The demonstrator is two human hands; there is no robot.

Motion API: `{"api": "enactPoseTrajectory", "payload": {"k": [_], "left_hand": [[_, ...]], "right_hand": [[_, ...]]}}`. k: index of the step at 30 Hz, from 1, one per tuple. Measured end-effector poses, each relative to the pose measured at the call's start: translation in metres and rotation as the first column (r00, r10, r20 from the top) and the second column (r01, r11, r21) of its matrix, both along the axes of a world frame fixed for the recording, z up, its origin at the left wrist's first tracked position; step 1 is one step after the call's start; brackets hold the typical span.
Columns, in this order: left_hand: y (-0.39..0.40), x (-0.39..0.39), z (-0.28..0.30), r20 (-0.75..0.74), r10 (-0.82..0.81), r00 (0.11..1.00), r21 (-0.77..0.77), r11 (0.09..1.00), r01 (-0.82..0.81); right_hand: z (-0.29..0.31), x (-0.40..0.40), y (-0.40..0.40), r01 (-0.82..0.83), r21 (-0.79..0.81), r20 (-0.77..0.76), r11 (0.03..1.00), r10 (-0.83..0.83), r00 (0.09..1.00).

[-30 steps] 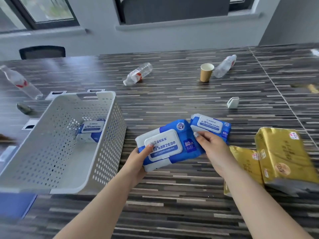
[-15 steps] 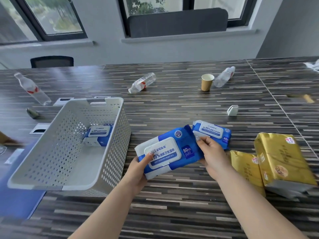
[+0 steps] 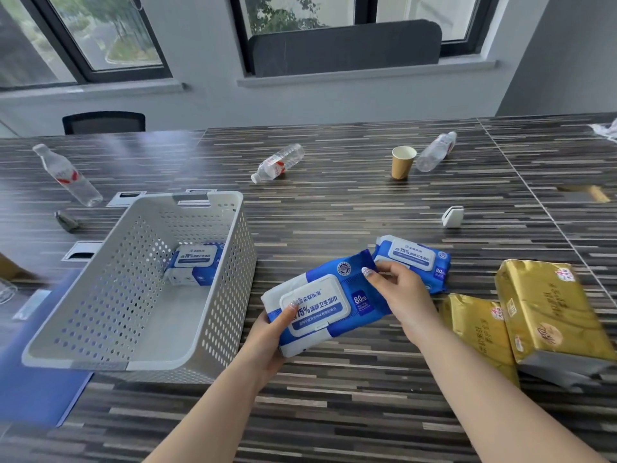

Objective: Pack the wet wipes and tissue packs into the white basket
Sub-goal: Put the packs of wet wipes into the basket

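Note:
Both hands hold one blue and white wet wipes pack [image 3: 325, 300] just above the table, right of the white basket [image 3: 233, 279]. My left hand [image 3: 270, 332] grips its near left end, thumb on the lid. My right hand [image 3: 397, 292] grips its far right end. Inside the basket, at its far end, lies another wipes pack [image 3: 195, 264]. A third wipes pack [image 3: 417, 262] lies on the table behind my right hand. Two gold tissue packs [image 3: 477, 332] [image 3: 547, 315] lie at the right, the larger one resting partly on the other.
Plastic bottles [image 3: 278, 162] [image 3: 435, 152] [image 3: 68, 175] lie across the far part of the striped table, with a paper cup [image 3: 402, 162] between two of them. A small white object [image 3: 452, 216] sits behind the wipes. A blue sheet [image 3: 36, 389] lies under the basket's near left corner.
The held wipes pack has stayed between both hands and shifted only slightly. The view has tilted up, showing more of the windows.

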State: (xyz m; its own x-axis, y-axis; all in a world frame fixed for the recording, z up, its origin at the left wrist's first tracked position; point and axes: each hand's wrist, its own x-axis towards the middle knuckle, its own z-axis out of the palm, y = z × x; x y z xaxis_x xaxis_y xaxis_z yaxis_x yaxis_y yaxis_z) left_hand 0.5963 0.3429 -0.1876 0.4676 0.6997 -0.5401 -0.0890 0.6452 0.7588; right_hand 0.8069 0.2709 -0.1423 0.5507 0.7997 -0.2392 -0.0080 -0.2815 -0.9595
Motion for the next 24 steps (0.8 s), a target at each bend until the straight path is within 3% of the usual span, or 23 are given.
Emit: {"api": "enactPoseTrajectory", "payload": {"k": [2, 6, 13, 18, 24], "left_hand": [[0.0, -0.001, 0.002, -0.027, -0.006, 1.0, 0.002, 1.0, 0.006], [0.001, -0.003, 0.006, -0.046, 0.004, 0.999, 0.018, 1.0, -0.003], [0.01, 0.008, 0.033, 0.012, 0.004, 1.0, 0.08, 0.997, -0.005], [0.025, 0.013, 0.062, -0.002, 0.019, 1.0, 0.133, 0.991, -0.018], [0.044, -0.001, 0.086, 0.002, 0.04, 0.999, 0.159, 0.987, -0.04]], "right_hand": [[-0.003, -0.001, 0.001, 0.019, -0.013, 0.007, 1.0, -0.019, 1.0], [-0.012, -0.005, 0.003, 0.136, -0.022, -0.188, 0.99, -0.138, 0.972], [-0.006, 0.008, 0.005, 0.227, -0.052, -0.366, 0.972, -0.23, 0.902], [0.017, 0.009, 0.013, 0.118, 0.082, -0.487, 0.99, -0.064, 0.871], [0.05, -0.013, 0.028, -0.103, 0.204, -0.406, 0.974, 0.18, 0.896]]}}
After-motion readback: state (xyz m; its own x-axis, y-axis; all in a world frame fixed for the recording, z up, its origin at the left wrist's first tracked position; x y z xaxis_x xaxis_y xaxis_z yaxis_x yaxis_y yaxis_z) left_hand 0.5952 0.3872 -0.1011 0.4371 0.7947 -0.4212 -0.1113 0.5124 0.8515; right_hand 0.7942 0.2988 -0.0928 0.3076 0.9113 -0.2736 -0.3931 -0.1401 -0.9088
